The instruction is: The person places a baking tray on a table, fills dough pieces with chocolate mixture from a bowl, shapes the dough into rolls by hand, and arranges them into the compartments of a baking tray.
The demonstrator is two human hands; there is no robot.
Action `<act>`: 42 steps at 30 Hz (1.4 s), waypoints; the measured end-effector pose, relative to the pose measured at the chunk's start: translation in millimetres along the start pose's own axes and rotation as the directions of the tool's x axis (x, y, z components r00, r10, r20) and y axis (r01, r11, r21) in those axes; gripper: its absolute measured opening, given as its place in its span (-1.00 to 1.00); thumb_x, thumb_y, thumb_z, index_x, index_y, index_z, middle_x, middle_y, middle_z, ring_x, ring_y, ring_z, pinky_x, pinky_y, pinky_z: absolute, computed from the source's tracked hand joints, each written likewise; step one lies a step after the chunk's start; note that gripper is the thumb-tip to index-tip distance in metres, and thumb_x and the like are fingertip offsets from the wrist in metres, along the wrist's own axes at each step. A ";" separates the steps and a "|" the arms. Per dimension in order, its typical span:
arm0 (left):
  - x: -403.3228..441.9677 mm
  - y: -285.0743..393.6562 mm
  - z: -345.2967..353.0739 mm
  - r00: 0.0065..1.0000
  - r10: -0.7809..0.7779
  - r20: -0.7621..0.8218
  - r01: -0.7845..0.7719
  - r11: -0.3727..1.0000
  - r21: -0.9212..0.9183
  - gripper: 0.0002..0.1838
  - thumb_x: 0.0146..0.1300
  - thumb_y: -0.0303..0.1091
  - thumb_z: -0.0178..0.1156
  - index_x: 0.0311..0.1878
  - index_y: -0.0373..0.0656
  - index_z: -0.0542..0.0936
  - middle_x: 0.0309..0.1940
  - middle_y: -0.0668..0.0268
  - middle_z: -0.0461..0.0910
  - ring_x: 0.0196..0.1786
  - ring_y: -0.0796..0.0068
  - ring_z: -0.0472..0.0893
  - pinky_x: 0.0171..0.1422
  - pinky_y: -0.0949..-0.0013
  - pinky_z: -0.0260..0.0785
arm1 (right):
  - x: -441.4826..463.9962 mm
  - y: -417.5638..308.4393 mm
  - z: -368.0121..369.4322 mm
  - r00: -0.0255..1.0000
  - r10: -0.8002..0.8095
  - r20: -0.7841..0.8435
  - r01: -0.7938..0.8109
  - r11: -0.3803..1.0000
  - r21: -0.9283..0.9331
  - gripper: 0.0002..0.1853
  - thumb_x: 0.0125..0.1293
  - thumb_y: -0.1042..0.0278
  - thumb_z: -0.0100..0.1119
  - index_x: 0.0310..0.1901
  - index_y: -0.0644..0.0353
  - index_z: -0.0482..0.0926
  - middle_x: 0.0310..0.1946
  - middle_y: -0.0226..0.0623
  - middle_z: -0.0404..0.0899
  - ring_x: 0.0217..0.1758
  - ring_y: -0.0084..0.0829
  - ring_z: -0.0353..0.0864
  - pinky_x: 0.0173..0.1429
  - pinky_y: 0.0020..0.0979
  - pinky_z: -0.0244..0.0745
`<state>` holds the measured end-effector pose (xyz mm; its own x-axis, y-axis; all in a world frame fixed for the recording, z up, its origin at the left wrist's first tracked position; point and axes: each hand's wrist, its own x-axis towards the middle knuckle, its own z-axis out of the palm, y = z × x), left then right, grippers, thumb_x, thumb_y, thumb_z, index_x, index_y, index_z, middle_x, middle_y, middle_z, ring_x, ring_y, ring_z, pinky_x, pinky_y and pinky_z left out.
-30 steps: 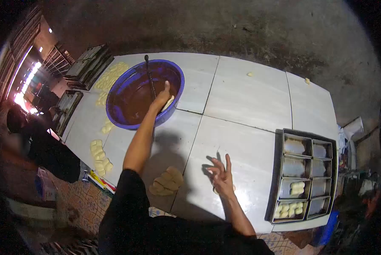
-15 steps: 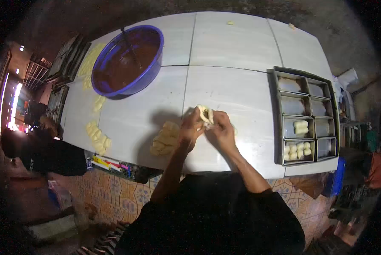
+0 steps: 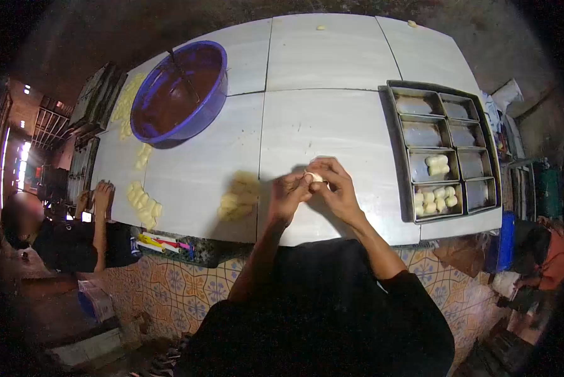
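My left hand [image 3: 289, 196] and my right hand [image 3: 337, 188] meet over the middle of the white table, both closed around one small pale dough piece [image 3: 314, 178]. Left of my hands lies a group of flattened dough pieces [image 3: 237, 198] in shadow. A blue basin [image 3: 216, 103] of brown filling, with a dark-handled tool [image 3: 182, 76] leaning in it, sits at the upper left. On the right, a metal tray of compartments [image 3: 409, 151] holds several dough rolls [image 3: 435, 200] in its bottom left compartment and a few more [image 3: 437, 165] in the one above.
More dough pieces [image 3: 144, 205] lie along the table's left side. Stacked dark trays [image 3: 96, 100] stand beyond them. A person in black [image 3: 74, 245] is at the left edge, hands near the table. Another person [image 3: 553, 257] is partly visible at far right. Coloured items [image 3: 165, 244] sit by the front edge.
My left hand has come from the basin to meet my right hand. The dough between them, earlier open with dark filling showing, now looks closed up. The view has tilted down.
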<state>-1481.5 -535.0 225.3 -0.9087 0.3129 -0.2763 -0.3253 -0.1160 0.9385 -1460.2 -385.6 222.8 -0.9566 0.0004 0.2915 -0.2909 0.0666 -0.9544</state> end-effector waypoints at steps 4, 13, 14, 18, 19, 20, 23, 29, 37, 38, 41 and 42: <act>0.9 -37.9 4.2 0.960 0.258 -0.107 -0.216 0.928 0.302 -0.69 0.25 -0.32 0.25 -0.04 -0.30 0.49 -0.25 0.23 0.52 -0.20 0.47 0.57 -0.12 0.45 0.51 | -11.6 11.5 -7.1 0.975 0.204 -0.086 -0.203 0.979 0.026 -0.80 0.33 0.37 0.13 -0.16 0.31 0.66 -0.51 -0.45 0.54 -0.36 -0.62 0.44 -0.21 -0.53 0.37; -29.6 -28.1 7.1 0.973 0.184 0.138 -0.173 0.981 -0.086 -0.18 -0.04 -0.80 0.02 0.34 -0.06 0.05 0.05 0.09 0.29 0.01 0.22 0.54 -0.02 0.38 0.57 | -24.8 28.3 -31.0 0.604 0.553 0.574 -0.750 0.639 0.172 -0.45 0.20 0.51 0.10 0.28 0.22 0.35 0.06 -0.19 0.53 -0.05 -0.42 0.55 -0.05 -0.43 0.52; -29.8 -23.0 5.7 0.919 0.372 0.134 -0.394 0.840 0.373 -0.20 -0.02 -0.79 0.03 0.33 -0.09 0.09 0.06 0.10 0.30 0.02 0.22 0.53 0.00 0.37 0.56 | -22.6 25.6 -33.3 0.636 0.502 0.585 -0.693 0.706 0.147 -0.44 0.17 0.52 0.11 0.27 0.22 0.36 0.07 -0.18 0.53 -0.02 -0.39 0.56 -0.03 -0.41 0.53; -13.4 -34.3 -1.4 0.812 0.583 0.019 -0.461 0.621 0.634 -0.33 0.07 -0.68 0.10 0.32 -0.22 0.22 0.13 0.17 0.32 0.10 0.28 0.48 0.12 0.37 0.45 | 8.0 45.3 -43.9 0.916 0.299 0.266 -0.267 0.952 -0.149 -0.47 0.01 0.67 0.10 0.12 0.26 0.50 -0.01 -0.23 0.57 -0.03 -0.42 0.56 0.03 -0.43 0.49; 2.4 -44.4 -8.0 0.828 0.560 0.016 -0.473 0.684 0.555 -0.33 0.09 -0.66 0.11 0.33 -0.22 0.21 0.13 0.16 0.33 0.10 0.30 0.48 0.12 0.37 0.44 | 22.5 43.6 -44.8 0.932 0.303 0.200 -0.264 0.944 -0.198 -0.49 0.00 0.66 0.12 0.09 0.27 0.51 -0.04 -0.22 0.57 -0.04 -0.44 0.55 0.01 -0.45 0.49; 18.1 -54.4 -14.6 0.844 0.537 0.013 -0.478 0.741 0.472 -0.33 0.11 -0.65 0.12 0.34 -0.22 0.19 0.13 0.16 0.35 0.11 0.31 0.48 0.12 0.36 0.44 | 31.8 68.6 -47.3 0.930 0.315 0.189 -0.291 0.946 -0.145 -0.54 -0.03 0.61 0.17 0.02 0.28 0.56 -0.04 -0.21 0.60 -0.04 -0.42 0.58 0.04 -0.42 0.49; 51.0 -80.6 -17.8 0.937 0.349 -0.008 -0.319 0.865 0.386 -0.33 0.14 -0.62 0.11 0.34 -0.23 0.18 0.11 0.09 0.42 0.10 0.25 0.51 0.08 0.32 0.46 | 46.1 120.1 -55.7 0.830 0.397 0.391 -0.407 0.911 -0.061 -0.48 -0.06 0.56 0.17 0.07 0.31 0.52 -0.02 -0.12 0.61 -0.07 -0.37 0.60 0.01 -0.36 0.51; 56.3 -84.4 -6.5 0.943 0.333 0.006 -0.273 0.763 0.586 -0.25 0.15 -0.59 0.08 0.43 -0.16 0.05 -0.02 0.04 0.57 0.06 0.20 0.56 0.18 0.23 0.39 | 33.2 96.7 -57.0 0.860 0.354 0.368 -0.167 0.876 -0.453 -0.51 -0.03 0.54 0.08 0.05 0.31 0.51 -0.05 0.01 0.58 -0.10 -0.16 0.65 0.02 -0.25 0.51; 24.4 -109.3 -27.2 0.868 0.449 -0.210 -0.296 0.810 0.507 -0.28 0.22 -0.55 0.10 0.43 -0.25 0.06 0.40 0.01 0.11 0.44 0.15 0.17 0.46 0.20 0.03 | 26.6 68.8 -52.3 0.783 -0.094 0.615 0.546 0.578 -0.606 -0.37 0.18 -0.15 0.14 0.25 -0.09 0.39 0.24 -0.18 0.35 0.36 -0.22 0.26 0.32 -0.04 0.18; 22.3 -127.8 -46.3 0.769 0.638 -0.038 -0.421 0.550 0.722 -0.36 0.26 -0.54 0.06 0.40 -0.26 0.13 0.37 0.03 0.16 0.42 0.14 0.19 0.45 0.18 0.05 | 21.9 73.1 -46.6 0.756 -0.121 0.644 0.589 0.557 -0.586 -0.44 0.18 -0.12 0.16 0.19 -0.09 0.44 0.19 -0.22 0.39 0.30 -0.25 0.31 0.29 -0.09 0.22; 7.4 -138.1 -55.0 0.867 0.497 -0.044 -0.354 0.674 0.648 -0.44 0.26 -0.52 0.04 0.35 -0.27 0.23 0.34 0.05 0.24 0.40 0.08 0.23 0.43 0.15 0.09 | 19.9 114.3 -30.5 0.796 -0.130 0.591 0.555 0.545 -0.628 -0.63 0.25 0.00 0.14 0.03 -0.06 0.54 0.01 -0.33 0.48 0.10 -0.31 0.45 0.12 -0.22 0.39; -0.5 -119.0 -48.1 0.880 0.475 0.021 -0.323 0.564 0.760 -0.45 0.26 -0.51 0.03 0.35 -0.27 0.24 0.34 0.05 0.25 0.39 0.08 0.23 0.43 0.14 0.09 | 25.8 115.8 -25.0 0.839 -0.126 0.529 0.492 0.590 -0.640 -0.69 0.26 0.02 0.13 -0.05 -0.04 0.57 -0.12 -0.38 0.53 -0.01 -0.32 0.49 -0.01 -0.28 0.46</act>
<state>-1454.9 -566.7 103.8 -0.9485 0.2398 0.2070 0.3085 0.5500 0.7761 -1518.1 -352.9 121.4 -0.7766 -0.5358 0.3314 -0.6296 0.6782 -0.3791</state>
